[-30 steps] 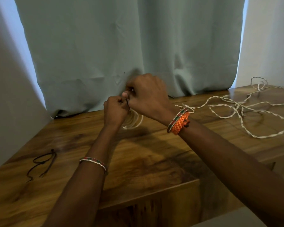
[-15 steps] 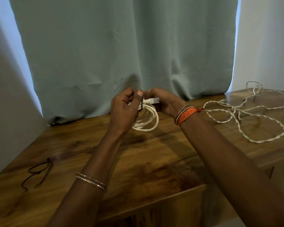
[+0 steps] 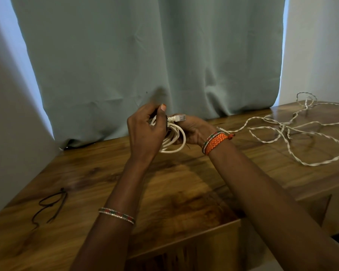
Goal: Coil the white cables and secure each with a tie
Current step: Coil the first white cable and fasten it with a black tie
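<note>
A coiled white cable hangs between both hands above the wooden table. My left hand grips the coil from the left, thumb up. My right hand holds it from behind, and the cable's clear plug sticks out over its fingers. A thin dark tie end pokes out below the coil. A loose twisted white cable sprawls over the table's right side. Spare black ties lie at the near left.
A pale green curtain hangs right behind the table's far edge. White walls flank it. The table's front edge runs below my forearms.
My hands turned apart from a tight clasp, so the coil and its plug came into sight. The view shifted slightly; the loose cable and ties stayed put.
</note>
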The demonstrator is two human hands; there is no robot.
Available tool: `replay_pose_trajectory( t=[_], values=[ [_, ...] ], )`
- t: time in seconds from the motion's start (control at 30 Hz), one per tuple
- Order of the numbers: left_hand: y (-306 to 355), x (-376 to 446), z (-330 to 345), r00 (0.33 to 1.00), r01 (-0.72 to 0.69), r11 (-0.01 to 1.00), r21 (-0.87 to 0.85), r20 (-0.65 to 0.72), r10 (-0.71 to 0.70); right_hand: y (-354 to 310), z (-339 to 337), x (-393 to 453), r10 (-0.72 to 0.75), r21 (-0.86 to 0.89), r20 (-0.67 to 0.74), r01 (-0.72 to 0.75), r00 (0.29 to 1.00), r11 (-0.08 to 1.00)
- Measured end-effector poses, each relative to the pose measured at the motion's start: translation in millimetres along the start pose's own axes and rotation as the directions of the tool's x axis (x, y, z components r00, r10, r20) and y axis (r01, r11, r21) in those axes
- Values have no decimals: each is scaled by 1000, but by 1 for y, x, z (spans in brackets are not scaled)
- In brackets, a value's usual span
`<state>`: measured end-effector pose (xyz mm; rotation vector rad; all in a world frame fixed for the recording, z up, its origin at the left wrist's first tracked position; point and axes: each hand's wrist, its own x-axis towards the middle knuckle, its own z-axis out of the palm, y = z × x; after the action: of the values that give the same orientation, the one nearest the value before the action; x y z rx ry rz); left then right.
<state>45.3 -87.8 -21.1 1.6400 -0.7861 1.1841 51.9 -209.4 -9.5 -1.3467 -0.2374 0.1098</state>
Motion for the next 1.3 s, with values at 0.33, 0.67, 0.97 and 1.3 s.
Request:
replay_pose_trajectory(
  t=[0.33,0.67,0.97,1.3],
  values=[
    [-5,0,2,988,130,990,-61,87,-124,4,-5,-2,-84,-211,-64,68,994,975],
    [-13,0,1,965,230,973,-19,133,-225,4,0,-46,-456,-496,-57,372,888,785],
    [-15,-2,2,955,291,956,37,52,-292,11,9,-45,-687,-795,-228,275,691,540],
    [-20,-6,6,851,516,844,-149,206,-483,17,21,-59,-777,-881,-197,240,598,408]
  ],
)
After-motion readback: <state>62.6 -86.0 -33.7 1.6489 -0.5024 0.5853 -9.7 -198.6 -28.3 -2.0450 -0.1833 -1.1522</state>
